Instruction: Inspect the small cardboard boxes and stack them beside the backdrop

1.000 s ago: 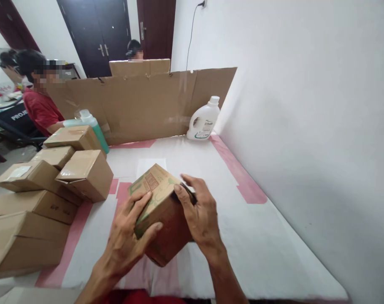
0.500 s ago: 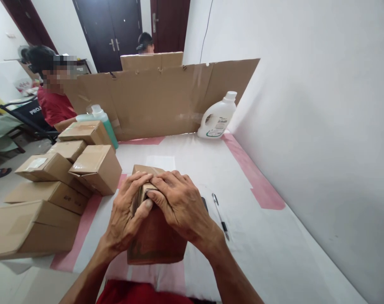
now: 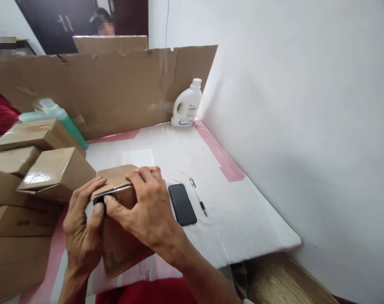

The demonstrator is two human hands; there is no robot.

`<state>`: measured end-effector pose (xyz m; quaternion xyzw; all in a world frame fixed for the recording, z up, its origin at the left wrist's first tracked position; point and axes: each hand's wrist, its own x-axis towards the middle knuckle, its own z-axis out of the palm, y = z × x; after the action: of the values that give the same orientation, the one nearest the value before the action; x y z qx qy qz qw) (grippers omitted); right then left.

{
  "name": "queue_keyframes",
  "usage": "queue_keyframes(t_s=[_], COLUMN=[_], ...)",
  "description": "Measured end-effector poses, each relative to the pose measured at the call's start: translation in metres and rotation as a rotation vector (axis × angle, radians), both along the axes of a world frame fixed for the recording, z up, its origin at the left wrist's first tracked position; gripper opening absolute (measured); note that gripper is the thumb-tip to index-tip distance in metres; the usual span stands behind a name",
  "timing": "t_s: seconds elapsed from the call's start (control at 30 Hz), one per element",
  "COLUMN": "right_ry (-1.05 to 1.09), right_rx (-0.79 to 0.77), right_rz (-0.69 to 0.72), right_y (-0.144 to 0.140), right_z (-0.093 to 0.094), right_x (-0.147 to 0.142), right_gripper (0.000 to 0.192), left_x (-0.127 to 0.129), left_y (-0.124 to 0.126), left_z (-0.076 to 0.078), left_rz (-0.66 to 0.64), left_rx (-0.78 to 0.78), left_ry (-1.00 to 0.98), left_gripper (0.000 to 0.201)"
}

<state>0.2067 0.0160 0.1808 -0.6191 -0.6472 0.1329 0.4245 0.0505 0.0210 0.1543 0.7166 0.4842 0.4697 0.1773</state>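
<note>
A small brown cardboard box (image 3: 122, 249) with green print stands on end at the near edge of the white-covered table (image 3: 249, 219). My left hand (image 3: 82, 228) clasps its left side, thumb at the top corner. My right hand (image 3: 144, 207) lies over the top, fingers pressing the top flaps (image 3: 114, 177) down. Both hands hold the box.
A black phone (image 3: 182, 204) and a pen (image 3: 198, 202) lie just right of the box. Several taped cardboard boxes (image 3: 55, 173) are stacked at left. A green bottle (image 3: 57, 118), a white jug (image 3: 186, 105) and a cardboard screen (image 3: 116, 88) stand behind. A white wall is at right.
The view has swung right and down. The box now stands upright near me, my hands shifted to its top corner, and the phone is uncovered beside the pen.
</note>
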Motion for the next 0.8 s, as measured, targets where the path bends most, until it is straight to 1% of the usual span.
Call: queue_keyframes(t_s=[0.13,0.2,0.23,0.27,0.33,0.4,0.43,0.47,0.5,0.53,0.57,0.6,0.67,0.7,0.73,0.8], right_ry=[-0.015,-0.023,-0.025,-0.021,0.016,0.088,0.130,0.174,0.211,0.231,0.241,0.197,0.027,-0.043,-0.091,-0.102], right_rx=[-0.025,-0.027,-0.026,-0.018,0.029,0.127,0.186,0.230,0.243,0.221,0.150,0.020,-0.256,-0.319,-0.313,-0.285], right_rz=[-0.003,0.018,0.032,0.049,0.072,0.047,0.006,-0.060,-0.141,-0.228,-0.332,-0.396,-0.465,-0.512,-0.545,-0.515], right_y=[0.003,0.005,0.007,0.008,0.010,0.009,0.007,0.005,0.002,-0.002,-0.007,-0.014,-0.031,-0.041,-0.050,-0.066], right_z=[0.000,0.000,0.000,0.000,0.000,-0.004,-0.009,-0.016,-0.025,-0.037,-0.051,-0.066,-0.098,-0.114,-0.128,-0.152], right_x=[-0.007,-0.006,-0.005,-0.003,0.003,0.016,0.026,0.038,0.053,0.070,0.088,0.106,0.139,0.152,0.162,0.176], right_gripper=[0.051,0.051,0.051,0.049,0.049,0.054,0.056,0.057,0.055,0.050,0.044,0.039,0.028,0.024,0.022,0.025], left_x=[-0.004,-0.009,-0.012,-0.015,-0.018,-0.017,-0.016,-0.015,-0.015,-0.016,-0.018,-0.021,-0.027,-0.029,-0.029,-0.023], left_y=[0.000,0.001,0.002,0.003,0.002,0.001,0.001,0.001,0.002,0.004,0.008,0.012,0.019,0.022,0.024,0.022], left_z=[0.004,0.002,0.001,-0.002,-0.008,-0.012,-0.013,-0.013,-0.013,-0.013,-0.013,-0.013,-0.016,-0.017,-0.019,-0.022], left_rz=[0.062,0.051,0.021,-0.021,-0.095,-0.107,-0.093,-0.075,-0.059,-0.046,-0.032,-0.016,0.014,0.027,0.036,0.039], left_rx=[0.009,-0.010,-0.034,-0.057,-0.081,-0.101,-0.121,-0.152,-0.187,-0.216,-0.232,-0.235,-0.224,-0.214,-0.204,-0.186], left_ry=[0.054,0.066,0.071,0.079,0.110,0.122,0.104,0.067,0.018,-0.035,-0.079,-0.114,-0.155,-0.168,-0.179,-0.194], left_gripper=[0.033,0.034,0.037,0.043,0.064,0.081,0.082,0.080,0.076,0.072,0.069,0.067,0.063,0.061,0.060,0.060])
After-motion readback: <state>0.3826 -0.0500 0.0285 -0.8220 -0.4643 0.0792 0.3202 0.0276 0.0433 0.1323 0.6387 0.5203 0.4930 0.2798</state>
